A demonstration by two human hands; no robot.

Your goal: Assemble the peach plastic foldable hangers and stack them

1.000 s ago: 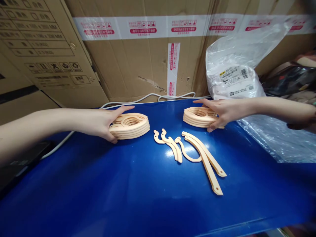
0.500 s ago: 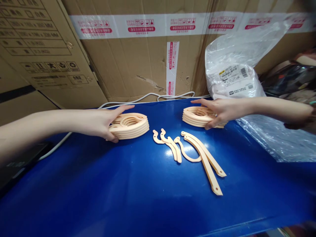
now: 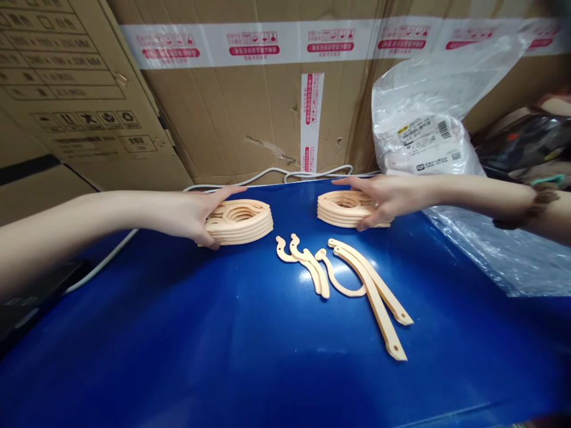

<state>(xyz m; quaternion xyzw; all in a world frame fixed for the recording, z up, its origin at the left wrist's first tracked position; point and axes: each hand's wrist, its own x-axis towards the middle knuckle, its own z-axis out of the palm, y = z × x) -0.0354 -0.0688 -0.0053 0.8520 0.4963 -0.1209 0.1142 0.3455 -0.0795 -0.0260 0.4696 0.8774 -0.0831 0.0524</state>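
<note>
My left hand (image 3: 194, 217) is closed round the left end of a stack of cream plastic folding hangers (image 3: 245, 229), thumb low at the front and fingers reaching behind. On the other side, my right hand (image 3: 386, 197) grips the right end of a similar hanger stack (image 3: 339, 215); its far fingers are partly hidden. Both stacks lie flat on the blue table (image 3: 250, 356). Between and in front of them are loose hanger parts: two short hooked pieces (image 3: 312, 267), a curved hook (image 3: 341, 288) and two long arms (image 3: 379, 303) with holes at their ends.
Cardboard boxes (image 3: 241, 113) with printed tape stand along the back. A clear plastic bag (image 3: 423, 142) with a label leans at the right and spreads onto the table. A white cable (image 3: 107, 258) runs along the back and left, beside a dark device (image 3: 40, 297).
The right stack has slid left with my right hand, and the left stack has shifted slightly right and back with my left. The loose parts lie as before.
</note>
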